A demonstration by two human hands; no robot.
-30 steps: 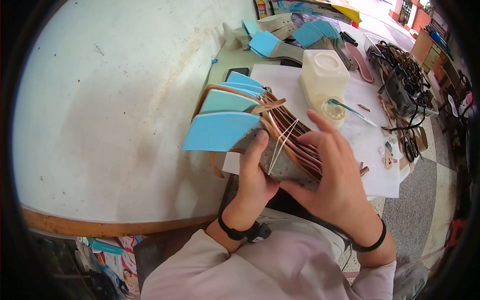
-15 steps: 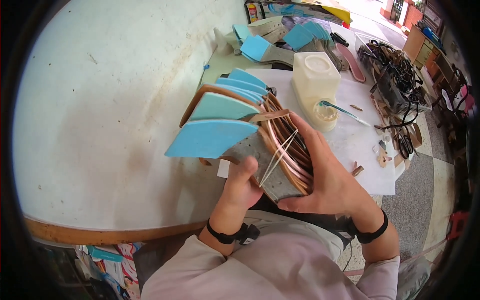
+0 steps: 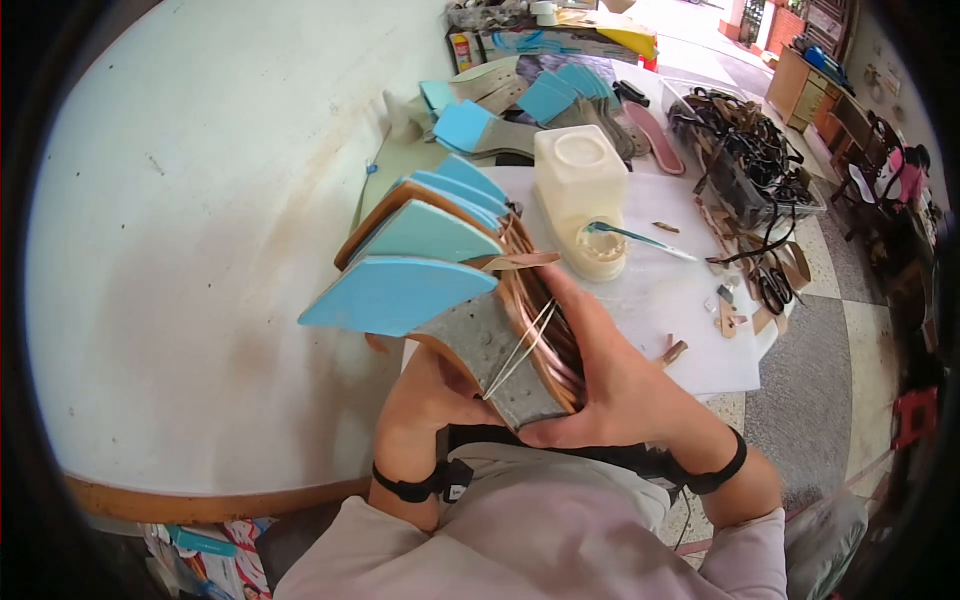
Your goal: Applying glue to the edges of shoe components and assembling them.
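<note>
A bundle of shoe insoles (image 3: 480, 330), grey and brown with blue heel ends fanned out to the left, is held up in front of me. A pale rubber band (image 3: 520, 350) wraps round its narrower part. My right hand (image 3: 615, 385) grips the right side, fingers along the layered edges and thumb at the near end. Under the bundle's near left side is my left hand (image 3: 430, 390), closed against it, most of its fingers hidden. A light brown strip (image 3: 522, 261) sticks out across the layers near the blue ends.
A cream plastic container (image 3: 580, 175) with a brush (image 3: 640, 240) across its lower opening stands beyond the bundle. More blue-heeled insoles (image 3: 485, 128) and a pink insole (image 3: 655, 138) lie behind. At right are a bin of dark straps (image 3: 745, 150), scissors (image 3: 775, 288) and scraps. A wall (image 3: 200, 220) rises at left.
My left thumb has slipped from the bundle's top face to beneath it. The bundle and both hands appear slightly further left and lower, while the whole view has shifted too.
</note>
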